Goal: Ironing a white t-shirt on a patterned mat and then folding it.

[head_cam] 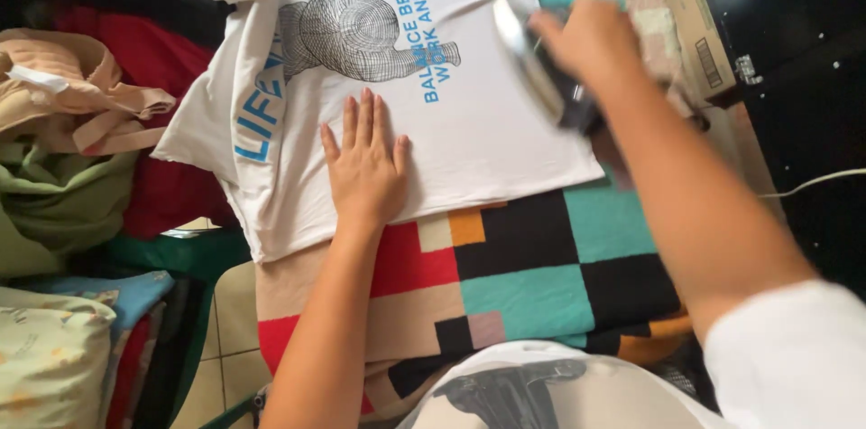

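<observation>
L hand (365, 167) flat on tee (478, 136), R hand (586, 41) grips iron (532, 64)

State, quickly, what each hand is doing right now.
Left hand: open, pressed flat on the white T-shirt.
Right hand: closed around the handle of an iron, which is blurred.

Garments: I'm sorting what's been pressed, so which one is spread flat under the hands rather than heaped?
The white printed T-shirt, spread on the patchwork blanket. The left hand lies flat on it; the right hand holds an iron. The beige and green garments lie heaped left.
</observation>
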